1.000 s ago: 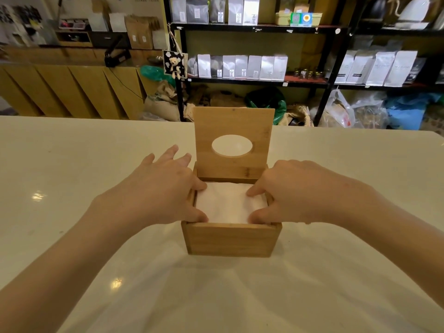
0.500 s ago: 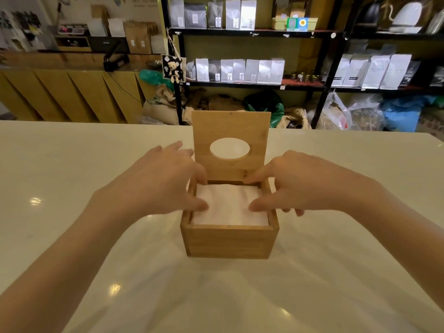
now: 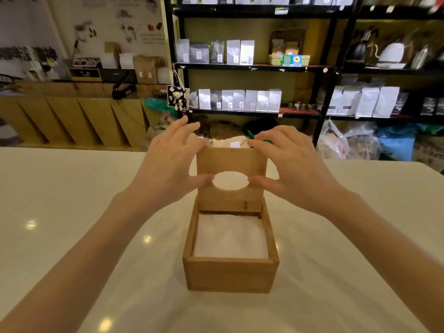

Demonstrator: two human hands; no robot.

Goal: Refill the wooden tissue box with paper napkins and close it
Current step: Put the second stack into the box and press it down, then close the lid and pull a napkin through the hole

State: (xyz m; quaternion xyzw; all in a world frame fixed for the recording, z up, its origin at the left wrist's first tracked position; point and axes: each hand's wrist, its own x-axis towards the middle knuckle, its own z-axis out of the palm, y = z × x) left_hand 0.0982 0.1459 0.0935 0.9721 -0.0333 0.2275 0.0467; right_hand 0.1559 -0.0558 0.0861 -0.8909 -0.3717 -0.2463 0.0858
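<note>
The wooden tissue box (image 3: 230, 276) stands on the white counter in front of me, with a stack of white paper napkins (image 3: 230, 236) lying flat inside it. Its hinged lid (image 3: 231, 159), with an oval hole, stands upright at the back of the box. My left hand (image 3: 173, 164) grips the lid's left edge, thumb beside the hole and fingers at the top corner. My right hand (image 3: 290, 162) holds the right edge the same way.
The white counter (image 3: 72, 212) stretches wide on both sides. Beyond its far edge stand black shelves (image 3: 254, 68) with white pouches, bags on the floor, and a wooden counter (image 3: 72, 116) at the back left.
Both hands have left the napkins inside the box and risen to the upright lid, taking hold of its two side edges. The view has tilted up.
</note>
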